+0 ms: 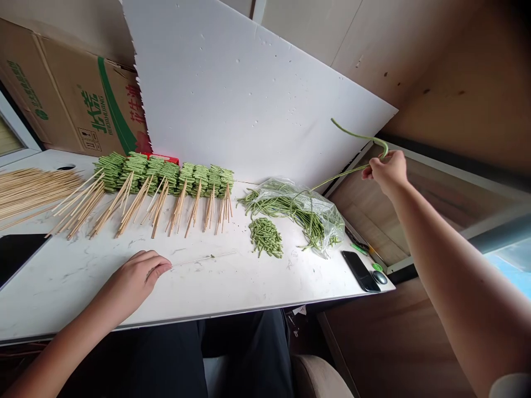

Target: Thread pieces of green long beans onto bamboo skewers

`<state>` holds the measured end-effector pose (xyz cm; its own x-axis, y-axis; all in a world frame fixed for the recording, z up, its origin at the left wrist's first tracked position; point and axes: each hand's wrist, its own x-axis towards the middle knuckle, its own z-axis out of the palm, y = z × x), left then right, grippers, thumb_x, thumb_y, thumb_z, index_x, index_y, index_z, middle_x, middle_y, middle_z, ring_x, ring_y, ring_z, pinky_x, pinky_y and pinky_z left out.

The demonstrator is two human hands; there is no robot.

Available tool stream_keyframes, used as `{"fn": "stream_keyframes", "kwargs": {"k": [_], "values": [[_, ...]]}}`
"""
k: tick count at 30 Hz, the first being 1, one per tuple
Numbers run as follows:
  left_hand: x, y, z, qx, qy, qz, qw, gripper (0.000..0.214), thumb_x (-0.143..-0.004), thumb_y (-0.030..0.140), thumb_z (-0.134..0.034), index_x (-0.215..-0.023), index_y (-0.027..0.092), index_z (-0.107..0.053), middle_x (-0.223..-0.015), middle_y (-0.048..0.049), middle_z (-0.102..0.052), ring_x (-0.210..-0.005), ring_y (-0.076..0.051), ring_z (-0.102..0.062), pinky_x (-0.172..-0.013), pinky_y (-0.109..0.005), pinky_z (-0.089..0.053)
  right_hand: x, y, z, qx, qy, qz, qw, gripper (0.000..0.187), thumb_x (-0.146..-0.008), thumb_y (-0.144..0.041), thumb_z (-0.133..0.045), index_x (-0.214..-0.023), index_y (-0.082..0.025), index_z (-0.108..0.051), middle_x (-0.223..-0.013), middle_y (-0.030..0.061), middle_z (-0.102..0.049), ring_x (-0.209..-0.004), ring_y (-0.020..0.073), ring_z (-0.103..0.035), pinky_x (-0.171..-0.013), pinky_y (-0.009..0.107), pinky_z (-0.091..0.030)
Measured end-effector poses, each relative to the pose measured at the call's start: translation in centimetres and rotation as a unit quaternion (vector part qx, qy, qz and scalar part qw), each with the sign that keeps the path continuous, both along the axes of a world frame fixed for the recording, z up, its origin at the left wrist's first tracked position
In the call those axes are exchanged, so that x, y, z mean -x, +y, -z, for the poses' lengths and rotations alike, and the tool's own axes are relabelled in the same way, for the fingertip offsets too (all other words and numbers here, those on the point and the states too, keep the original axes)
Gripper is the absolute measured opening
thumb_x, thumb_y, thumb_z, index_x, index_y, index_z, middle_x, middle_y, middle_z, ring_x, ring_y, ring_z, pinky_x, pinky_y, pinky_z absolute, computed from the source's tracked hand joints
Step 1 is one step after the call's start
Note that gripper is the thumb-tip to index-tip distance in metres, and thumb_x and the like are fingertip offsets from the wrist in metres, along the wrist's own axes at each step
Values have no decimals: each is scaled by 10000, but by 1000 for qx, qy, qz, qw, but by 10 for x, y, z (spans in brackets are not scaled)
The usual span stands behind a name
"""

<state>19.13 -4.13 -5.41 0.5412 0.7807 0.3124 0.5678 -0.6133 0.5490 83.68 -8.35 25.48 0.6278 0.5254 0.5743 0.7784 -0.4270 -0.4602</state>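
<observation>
My left hand (143,271) rests low over the white table, fingers pinched on the end of a thin pale skewer (191,261) that points right. A small dark green bit sits partway along it. Raised at the right, my right hand (386,168) pinches a long green bean (352,134); one end curls up and left, the other trails down towards the plastic bag (327,213) of long beans (280,205). In front of the bag lies a heap of short cut bean pieces (265,237). Stacked bean skewers (166,174) stand in a row at the back left, sticks towards me.
Loose bamboo sticks (35,188) lie at the far left, above a dark flat object (19,257). A phone (360,271) and a rounded dark object (379,277) are near the right corner. A white board (249,88) and a cardboard box (70,94) stand behind.
</observation>
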Motion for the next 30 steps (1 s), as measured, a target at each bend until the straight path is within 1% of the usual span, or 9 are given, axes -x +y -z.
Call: {"fn": "stream_keyframes", "kwargs": {"k": [2, 5, 8, 10, 13, 16, 19, 25, 30], "values": [[-1, -1, -2, 4, -1, 1, 1000, 340, -1019, 456, -496, -916, 254, -749, -962, -46, -741, -970, -237, -666, -858, -315, -503, -5, 3, 10, -45, 69, 15, 996, 284, -981, -55, -433, -1263, -89, -445, -768, 111, -697, -534, 173, -675, -546, 310, -533], [-2, -3, -7, 5, 2, -6, 1000, 350, -1020, 454, -490, -907, 247, -749, -961, -50, -741, -971, -239, -667, -859, -317, -503, -9, 3, 12, -132, 122, 31, 983, 356, -1002, -20, -282, -1318, -110, -418, -952, 164, -706, -621, 146, -719, -601, 303, -569], [-3, -5, -10, 4, 7, -11, 1000, 350, -1020, 448, -490, -910, 241, -750, -970, -52, -746, -970, -237, -670, -847, -315, -509, -10, 0, 8, -194, 139, 11, 971, 338, -1018, -27, -314, -1296, -149, -462, -1041, 161, -699, -681, 132, -737, -660, 297, -595], [-3, -5, -11, 4, 8, -10, 1000, 350, -1020, 447, -494, -910, 237, -751, -970, -56, -750, -962, -236, -673, -837, -314, -515, -9, -2, 6, -210, 157, -15, 965, 253, -1018, -42, -384, -1191, -143, -538, -948, 139, -709, -665, 148, -736, -671, 310, -605], [-3, -4, -8, 3, 7, -7, 1000, 346, -1019, 447, -501, -909, 235, -751, -967, -60, -750, -966, -238, -670, -843, -316, -516, -7, -2, 6, -244, 173, -38, 954, 238, -1040, -64, -354, -1079, -139, -577, -875, 131, -713, -671, 151, -740, -703, 315, -614], [-2, -2, -5, 2, 5, -7, 1000, 337, -1019, 443, -503, -914, 238, -750, -973, -56, -747, -981, -240, -668, -860, -319, -511, -6, 2, 7, -280, 197, -47, 938, 268, -1026, -37, -325, -1007, -136, -573, -913, 162, -728, -716, 153, -759, -735, 320, -617], [-2, -2, -5, 4, 5, -6, 1000, 335, -1021, 442, -499, -928, 237, -748, -980, -55, -743, -985, -240, -666, -869, -320, -507, -6, 6, 7, -312, 222, -46, 923, 291, -1020, -18, -273, -1009, -147, -533, -1011, 198, -730, -842, 151, -782, -769, 312, -612], [-2, -4, -9, 20, 9, -9, 1000, 358, -1026, 446, -476, -933, 226, -744, -981, -65, -740, -977, -241, -660, -871, -325, -504, -5, 11, 2, -340, 269, -79, 898, 305, -1025, -13, -250, -1016, -175, -509, -1066, 144, -718, -988, 129, -774, -817, 293, -594], [-3, -4, -10, 22, 13, -11, 1000, 361, -1023, 445, -477, -935, 220, -746, -987, -67, -740, -983, -243, -665, -881, -325, -507, -3, 6, -1, -352, 334, -106, 868, 296, -1015, -4, -304, -916, -159, -535, -1072, 158, -706, -859, 107, -757, -797, 268, -587]]}}
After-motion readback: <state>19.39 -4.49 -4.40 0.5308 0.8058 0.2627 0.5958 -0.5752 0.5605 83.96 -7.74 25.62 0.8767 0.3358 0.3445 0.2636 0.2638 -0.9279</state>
